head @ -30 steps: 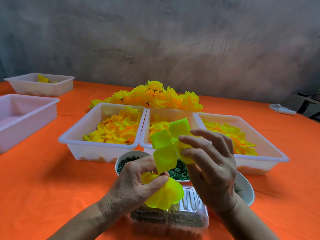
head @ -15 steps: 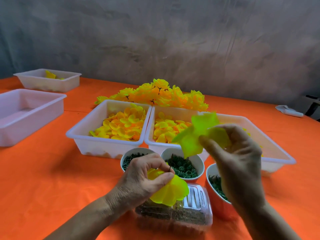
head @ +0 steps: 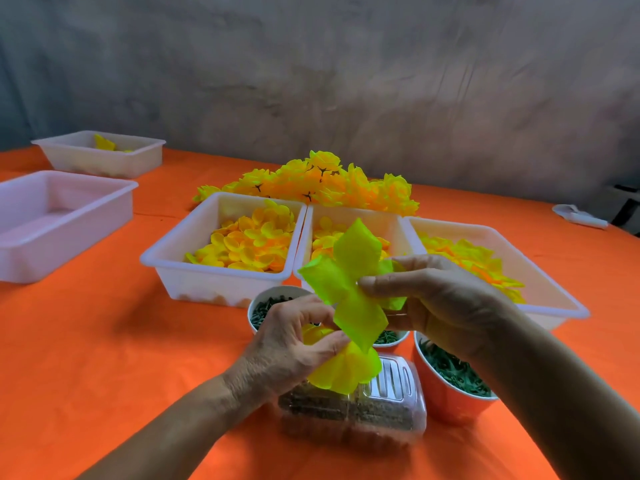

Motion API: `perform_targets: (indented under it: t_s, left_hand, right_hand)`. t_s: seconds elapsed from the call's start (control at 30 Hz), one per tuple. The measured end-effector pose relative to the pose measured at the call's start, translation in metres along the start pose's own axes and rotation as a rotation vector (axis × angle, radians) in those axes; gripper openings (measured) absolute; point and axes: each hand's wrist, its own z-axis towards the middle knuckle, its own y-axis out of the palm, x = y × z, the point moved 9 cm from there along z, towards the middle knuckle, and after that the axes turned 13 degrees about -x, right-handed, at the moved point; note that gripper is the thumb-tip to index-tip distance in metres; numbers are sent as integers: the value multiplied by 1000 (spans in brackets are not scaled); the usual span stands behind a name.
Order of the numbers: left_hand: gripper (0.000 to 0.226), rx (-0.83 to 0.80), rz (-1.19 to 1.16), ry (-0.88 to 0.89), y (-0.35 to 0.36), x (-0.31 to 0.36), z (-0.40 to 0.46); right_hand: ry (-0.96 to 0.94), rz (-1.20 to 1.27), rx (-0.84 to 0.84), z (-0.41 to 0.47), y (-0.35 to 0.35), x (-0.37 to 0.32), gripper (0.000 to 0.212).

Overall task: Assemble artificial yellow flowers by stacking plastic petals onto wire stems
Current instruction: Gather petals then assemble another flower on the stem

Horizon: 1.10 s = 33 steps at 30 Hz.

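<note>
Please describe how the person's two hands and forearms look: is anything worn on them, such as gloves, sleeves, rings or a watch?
The left hand and right hand are bare, without gloves. Both forearms are uncovered as far as the picture shows; no sleeve is visible. I see no watch, bracelet or ring.

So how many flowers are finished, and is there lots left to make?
A heap of finished yellow flowers already lies behind the tubs. One flower is in progress: the left hand holds the partly built flower, and the right hand holds a four-lobed petal piece just above it. Plenty remains: the petal tubs still hold many loose petals.
</note>
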Motion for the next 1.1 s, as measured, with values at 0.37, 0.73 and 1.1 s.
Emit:
perform_targets:
  t_s: [0.37,0.73,1.1]
  left_hand:
    - [21,58,-69,-51,-3,-6,-1]
    - [24,63,-37,-44,-3,-2,-1]
    - [19,25,-407,-164,-5,-9,-4]
  right_hand:
    - [61,-170,5,11,5,-6,20]
    - [86,-84,0,16,4,7,7]
    - [109,-24,-40,18,4,12,22]
